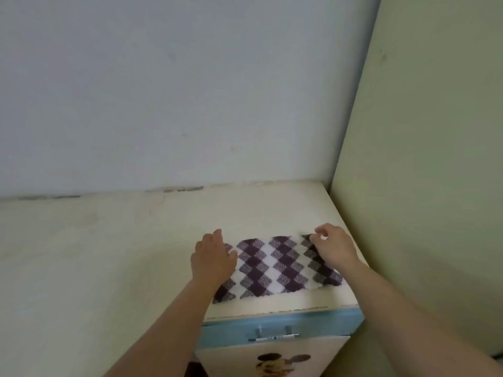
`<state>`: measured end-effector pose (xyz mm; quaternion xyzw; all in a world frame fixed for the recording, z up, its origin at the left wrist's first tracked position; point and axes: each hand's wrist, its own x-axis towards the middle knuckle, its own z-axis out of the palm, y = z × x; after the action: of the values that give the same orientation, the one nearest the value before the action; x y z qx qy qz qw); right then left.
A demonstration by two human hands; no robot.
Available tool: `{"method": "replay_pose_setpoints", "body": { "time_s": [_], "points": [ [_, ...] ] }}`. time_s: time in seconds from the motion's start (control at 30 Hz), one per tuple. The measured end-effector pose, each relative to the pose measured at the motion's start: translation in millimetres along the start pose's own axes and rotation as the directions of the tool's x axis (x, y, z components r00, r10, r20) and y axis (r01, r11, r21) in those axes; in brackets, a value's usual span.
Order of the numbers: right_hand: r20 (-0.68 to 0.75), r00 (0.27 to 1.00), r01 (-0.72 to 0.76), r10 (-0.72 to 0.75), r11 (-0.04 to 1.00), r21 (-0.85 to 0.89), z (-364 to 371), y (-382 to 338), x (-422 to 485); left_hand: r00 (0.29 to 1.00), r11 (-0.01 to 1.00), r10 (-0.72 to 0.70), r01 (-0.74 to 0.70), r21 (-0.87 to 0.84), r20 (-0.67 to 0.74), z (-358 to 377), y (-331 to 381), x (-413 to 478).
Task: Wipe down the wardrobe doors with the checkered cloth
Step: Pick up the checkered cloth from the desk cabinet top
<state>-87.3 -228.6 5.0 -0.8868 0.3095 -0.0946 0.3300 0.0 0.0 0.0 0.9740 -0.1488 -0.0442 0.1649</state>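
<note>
The checkered cloth [277,268] looks soft, light. The left hand [212,259] presses flat at 9 o'clock; the right hand [333,247] pinches its 2 o'clock corner.

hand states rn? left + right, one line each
Left hand: open, flat on the left end of the checkered cloth.
Right hand: fingers curled, pinching the cloth's far right corner.

Checkered cloth [275,266], patterned in dark purple, grey and white diamonds, is lying spread flat on the cream top of the wardrobe [272,308], near its right front corner. The wardrobe's front is showing a blue band, a metal handle and a cartoon-printed door below.
</note>
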Motion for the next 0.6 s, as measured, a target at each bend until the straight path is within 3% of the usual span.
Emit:
{"method": "replay_pose_setpoints", "body": {
  "time_s": [0.27, 0.37, 0.5, 0.6],
  "points": [
    [0.014, 0.994, -0.1, 0.106, 0.967, -0.234, 13, 9, 5, 0.961, 0.963, -0.267, 0.263, 0.06, 0.076, 16, -8, 16],
    [0.051, 0.989, -0.113, 0.14, 0.93, -0.351, 19, 8, 6, 0.957, 0.958, -0.279, 0.272, 0.095, 0.076, 22, -10, 19],
    [0.106, 0.974, -0.144, 0.198, 0.913, -0.381, 29, 8, 6, 0.954, 0.957, -0.277, 0.262, 0.128, 0.116, 28, -10, 21],
    [0.148, 0.962, -0.155, 0.228, 0.907, -0.392, 37, 10, 4, 0.944, 0.957, -0.291, 0.287, 0.048, 0.157, 32, -11, 21]
  ]
}}
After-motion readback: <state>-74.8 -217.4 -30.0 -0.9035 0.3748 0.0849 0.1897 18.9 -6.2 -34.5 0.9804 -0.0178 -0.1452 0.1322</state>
